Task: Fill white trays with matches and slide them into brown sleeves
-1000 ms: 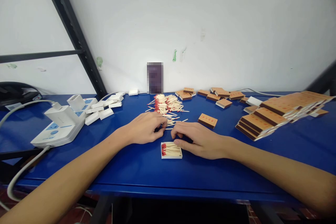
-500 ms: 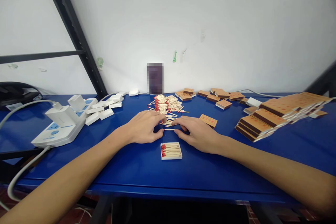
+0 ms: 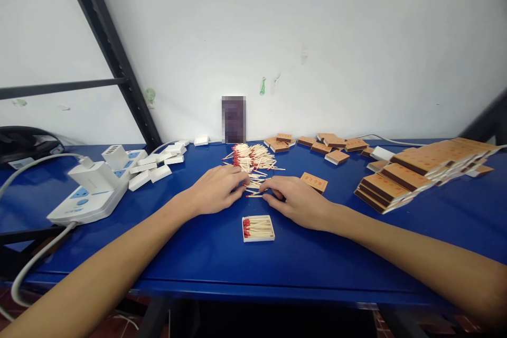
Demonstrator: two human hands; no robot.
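On the blue table point(image 3: 198, 259), a white tray of red-headed matches point(image 3: 258, 228) lies in front of my hands. Farther back is a heap of loose matches point(image 3: 253, 157), its near end lying between my hands. My left hand point(image 3: 219, 188) is at the heap's left side, fingers bent and apart from the thumb, touching matches at the tips. On the right, my right hand point(image 3: 295, 200) has curled fingers over the near matches, thumb at the plain end of a single match point(image 3: 254, 196). Whether it pinches that match is unclear. Beside it lies a closed matchbox point(image 3: 314, 182).
Stacked matchboxes point(image 3: 412, 174) stand at the right, with more boxes point(image 3: 335, 141) scattered behind. White trays point(image 3: 160, 171) lie at the left beside a power strip point(image 3: 101, 200) with plugs and cables. A dark pixelated upright object point(image 3: 234, 119) is against the wall.
My left thumb has moved up and away from the single match, toward the fingers; that match's red head now shows. My right hand has barely moved.
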